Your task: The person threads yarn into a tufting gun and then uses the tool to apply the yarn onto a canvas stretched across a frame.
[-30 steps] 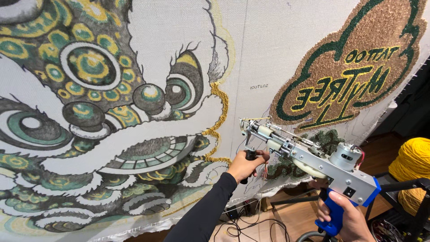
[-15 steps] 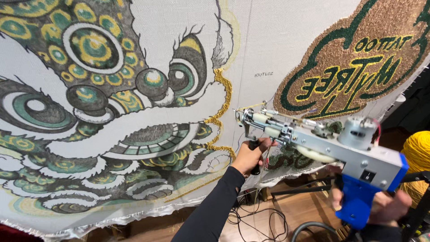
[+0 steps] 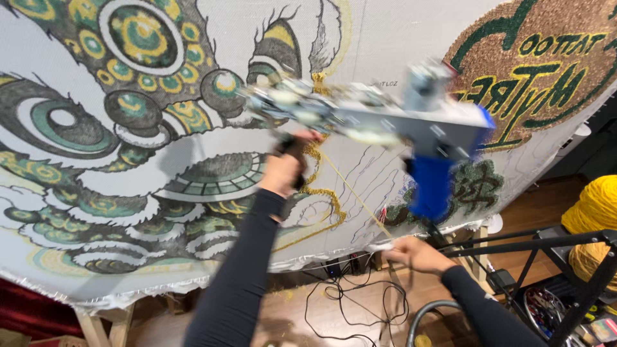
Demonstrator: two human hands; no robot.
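1. We hold the grey metal tufting gun with the blue grip (image 3: 411, 128) up against the white stretched backing cloth (image 3: 398, 38). A second ago it sat lower and to the right; now it is raised toward the cloth's middle and blurred with motion.
2. Our left hand (image 3: 286, 168) is closed around the gun's black front handle, near the gold-yellow tufted outline (image 3: 321, 193) of the green and yellow lion-face design (image 3: 128, 128).
3. Our right hand (image 3: 414, 252) has come off the blue grip it held a moment earlier. It now sits low, near the cloth's bottom edge, fingers loosely curled at a pale bit of material; we cannot tell whether it grips anything.
4. A thin yellow yarn strand (image 3: 350, 189) runs slanting from the gun's nose down toward the right hand.
5. We judge the gun is carried by the left hand alone for now.
6. Off right: a yellow yarn cone (image 3: 594, 205) on a black metal stand (image 3: 514, 244), and a brown and green tufted sign-shaped piece (image 3: 546, 58) upper right.
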